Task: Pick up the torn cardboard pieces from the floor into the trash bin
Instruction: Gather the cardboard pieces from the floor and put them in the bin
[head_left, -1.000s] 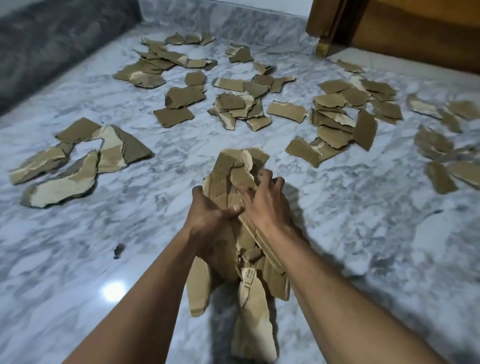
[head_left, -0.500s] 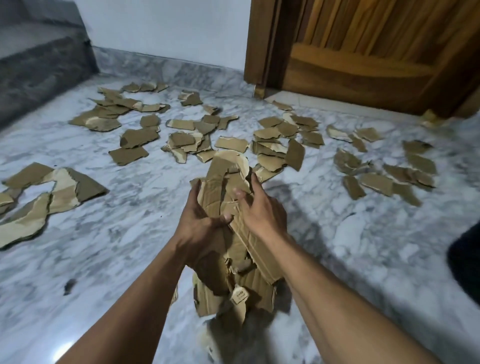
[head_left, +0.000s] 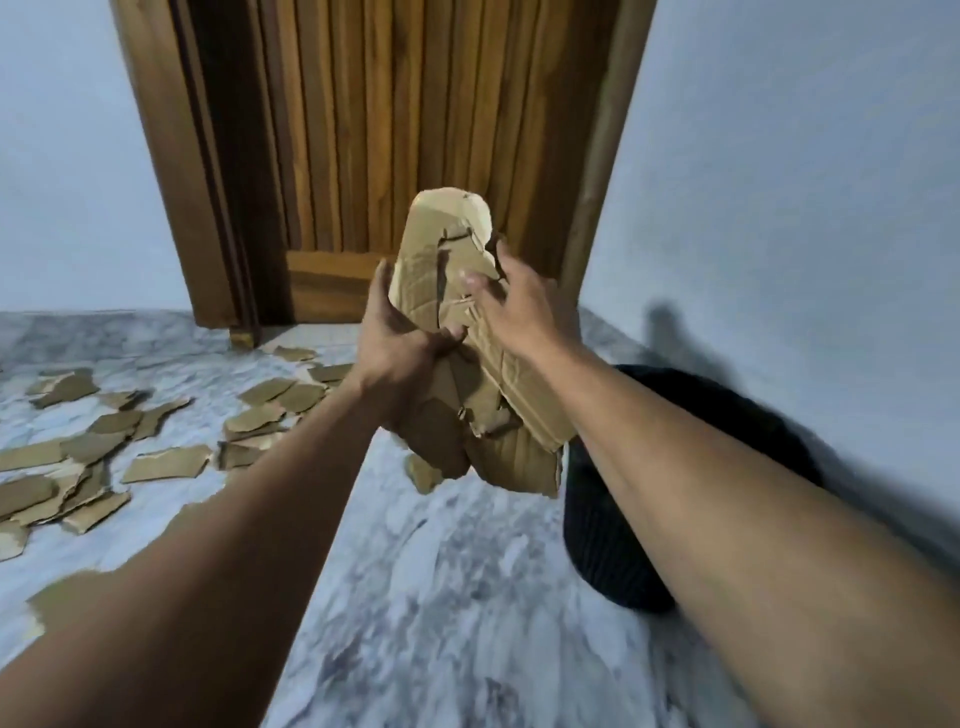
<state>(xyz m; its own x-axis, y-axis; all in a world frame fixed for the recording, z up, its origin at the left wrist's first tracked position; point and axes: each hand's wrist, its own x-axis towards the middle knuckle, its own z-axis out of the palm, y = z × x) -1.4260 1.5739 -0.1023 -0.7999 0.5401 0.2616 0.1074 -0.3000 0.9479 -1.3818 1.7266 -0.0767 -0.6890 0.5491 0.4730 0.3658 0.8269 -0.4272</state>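
A thick bundle of torn brown cardboard pieces is held up in front of me, well above the floor. My left hand clasps it from the left and underneath; my right hand presses on it from the right. A black trash bin stands on the floor at the right, just below and right of the bundle, partly hidden by my right forearm. Several loose cardboard pieces lie scattered on the marble floor at the left.
A wooden door in its frame faces me, with pale walls on both sides. The bin stands against the right wall. Grey-veined marble floor lies between my arms.
The bundle has risen from near the floor to chest height. My view has swung up and right, bringing the door and the black bin into sight.
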